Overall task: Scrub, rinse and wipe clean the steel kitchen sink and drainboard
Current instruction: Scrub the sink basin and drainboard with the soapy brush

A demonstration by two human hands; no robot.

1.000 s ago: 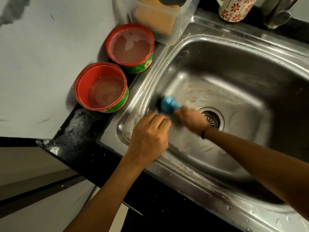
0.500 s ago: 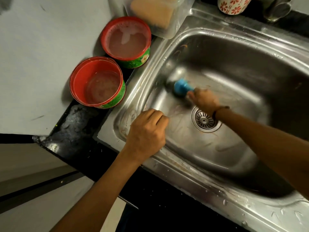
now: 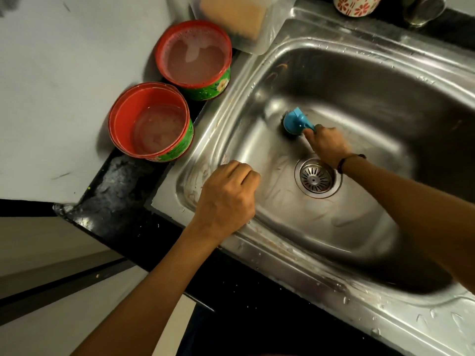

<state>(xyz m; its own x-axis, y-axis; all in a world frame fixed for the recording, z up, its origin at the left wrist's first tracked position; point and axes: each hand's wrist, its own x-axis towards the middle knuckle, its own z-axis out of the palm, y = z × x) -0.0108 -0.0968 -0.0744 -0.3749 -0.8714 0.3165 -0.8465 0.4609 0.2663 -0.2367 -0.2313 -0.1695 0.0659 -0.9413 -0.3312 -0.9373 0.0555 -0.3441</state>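
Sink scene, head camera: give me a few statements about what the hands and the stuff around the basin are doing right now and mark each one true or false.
1. The right hand grips a blue scrubbing brush inside the sink. True.
2. The brush head sits directly on the drain strainer. False: it is apart from the strainer, further toward the basin's back-left wall.
3. The left hand holds a sponge. False: no sponge shows in it; its fingers are curled and it rests at the sink's near-left rim.
4. Two red tubs stand on the counter left of the sink, both with liquid in them. True.
5. A patterned mug stands inside the basin. False: it stands behind the sink.
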